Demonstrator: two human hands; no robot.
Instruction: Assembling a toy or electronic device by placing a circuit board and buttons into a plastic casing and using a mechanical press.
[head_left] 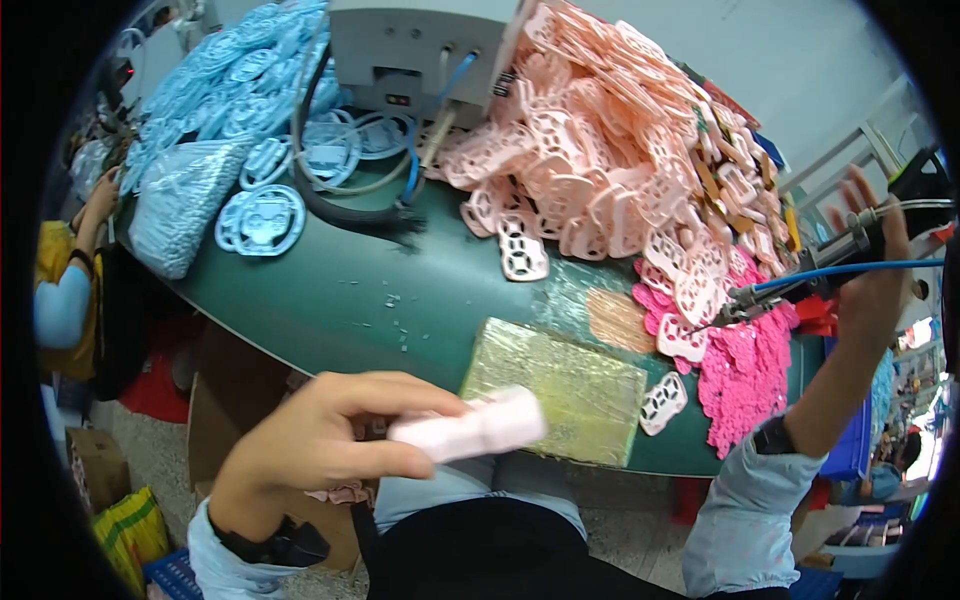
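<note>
My left hand (345, 440) pinches one end of a pale pink plastic piece (470, 425) between thumb and fingers. The piece is slightly blurred and held above the near edge of the bench. At the right my right hand (872, 235) is raised, its fingers stretched out and apart. Beside and partly in front of that hand is a metal-tipped tool (800, 280) with a blue hose. Its tip points down-left toward a light pink cut-out plate (682, 340). Whether the hand touches the tool is hard to tell.
On the green bench (330, 310) lies a yellowish wrapped block (560, 390), with a cut-out plate (663, 403) beside it. Pink plates (610, 170) heap at the back, magenta pieces (745, 370) at right, blue pieces (235, 80) back left. A grey machine box (420, 60) stands between. A co-worker's arm (95, 210) shows left.
</note>
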